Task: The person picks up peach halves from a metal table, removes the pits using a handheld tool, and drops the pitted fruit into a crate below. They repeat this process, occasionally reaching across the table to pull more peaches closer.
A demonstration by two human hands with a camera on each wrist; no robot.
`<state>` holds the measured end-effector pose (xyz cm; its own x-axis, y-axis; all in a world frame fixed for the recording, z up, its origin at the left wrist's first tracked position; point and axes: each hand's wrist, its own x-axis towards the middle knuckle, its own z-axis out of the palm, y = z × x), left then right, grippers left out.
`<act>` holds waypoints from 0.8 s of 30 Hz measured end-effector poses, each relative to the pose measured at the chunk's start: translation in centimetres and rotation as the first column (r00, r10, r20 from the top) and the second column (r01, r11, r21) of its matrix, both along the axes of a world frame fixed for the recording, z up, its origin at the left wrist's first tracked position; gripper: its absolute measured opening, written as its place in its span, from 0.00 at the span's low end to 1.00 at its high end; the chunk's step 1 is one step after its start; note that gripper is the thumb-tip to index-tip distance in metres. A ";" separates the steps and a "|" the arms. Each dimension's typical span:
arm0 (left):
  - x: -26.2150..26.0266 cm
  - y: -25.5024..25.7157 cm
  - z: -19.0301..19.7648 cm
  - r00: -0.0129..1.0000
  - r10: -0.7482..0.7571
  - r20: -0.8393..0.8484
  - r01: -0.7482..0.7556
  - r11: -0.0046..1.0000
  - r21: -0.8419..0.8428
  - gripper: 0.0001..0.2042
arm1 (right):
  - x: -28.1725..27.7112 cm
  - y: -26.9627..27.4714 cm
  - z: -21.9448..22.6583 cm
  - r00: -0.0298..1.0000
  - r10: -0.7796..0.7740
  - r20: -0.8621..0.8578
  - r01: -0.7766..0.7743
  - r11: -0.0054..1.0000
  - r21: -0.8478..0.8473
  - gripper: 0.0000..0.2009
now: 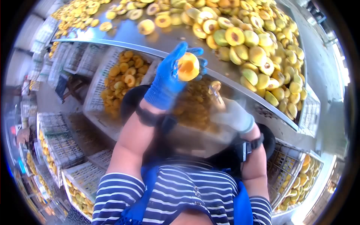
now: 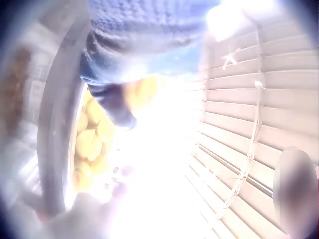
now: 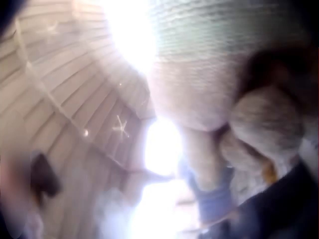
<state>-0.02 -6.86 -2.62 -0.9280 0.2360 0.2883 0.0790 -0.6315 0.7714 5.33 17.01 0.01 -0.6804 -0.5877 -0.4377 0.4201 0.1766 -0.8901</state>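
My left hand (image 1: 168,77), in a blue knitted glove, holds up a yellow peach half (image 1: 188,66) near the metal table's edge. Its smooth cut flesh faces the head camera; in the left wrist view glare washes out much of the peach half (image 2: 142,94). Lower and to the right, my right hand (image 1: 234,117) wears a pale glove and is blurred. Its fingers (image 3: 266,122) are curled in the right wrist view. They grip a small metallic tool (image 1: 215,93), whose exact kind is blurred. Below both hands lies a blurred heap of peach pieces (image 1: 191,105).
A metal table (image 1: 127,37) bears many peach halves (image 1: 258,56), piled highest at the right. A white crate (image 1: 93,92) of yellow halves stands left of my lap. More crates (image 1: 60,135) line the left, and another crate (image 1: 287,168) with fruit sits at right.
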 end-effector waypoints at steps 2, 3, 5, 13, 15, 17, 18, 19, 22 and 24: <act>1.3 -3.9 0.6 0.977 0.049 0.206 -0.096 0.970 0.224 0.19 | -0.3 0.4 -0.9 0.975 0.039 -0.217 -0.007 0.989 0.145 0.16; 1.1 -6.9 -0.8 0.882 0.470 0.038 -0.398 0.785 -0.474 0.21 | -0.2 0.7 -1.5 0.971 0.005 -0.238 0.028 0.990 0.135 0.17; 3.7 -11.2 2.4 0.859 0.316 0.403 -0.341 0.940 -0.011 0.24 | -0.6 1.5 -1.4 0.887 0.107 -0.449 0.101 0.904 0.415 0.18; 0.5 -19.0 3.4 0.618 0.675 -0.403 -0.453 -0.113 -0.884 0.22 | -1.3 -1.1 -0.3 0.784 0.171 -0.596 0.176 0.860 0.479 0.19; -5.4 -14.6 3.7 0.727 0.546 -0.417 -0.554 0.107 -0.826 0.23 | -1.5 -2.1 0.6 0.801 0.118 -0.586 0.201 0.870 0.451 0.18; -10.7 -10.7 3.2 0.673 0.292 -0.680 -0.692 -0.078 -0.718 0.25 | -1.9 -2.2 0.0 0.813 0.053 -0.579 0.229 0.886 0.402 0.18; -14.0 -9.5 2.3 0.736 0.324 -0.595 -0.582 -0.147 -0.800 0.27 | -2.0 -2.2 0.2 0.822 0.027 -0.569 0.246 0.884 0.397 0.18; -16.5 -8.8 1.2 0.744 0.316 -0.589 -0.579 -0.134 -0.804 0.27 | -2.1 -2.1 0.3 0.830 0.000 -0.557 0.265 0.880 0.395 0.18; -20.9 -6.6 -2.9 0.812 0.200 -0.548 -0.393 -0.506 -0.768 0.25 | -2.2 -0.8 -0.2 0.807 -0.047 -0.589 0.333 0.860 0.387 0.18; -21.0 -7.6 -3.5 0.835 0.212 -0.507 -0.367 -0.471 -0.802 0.21 | -2.2 -0.7 -1.2 0.802 -0.089 -0.591 0.358 0.863 0.356 0.16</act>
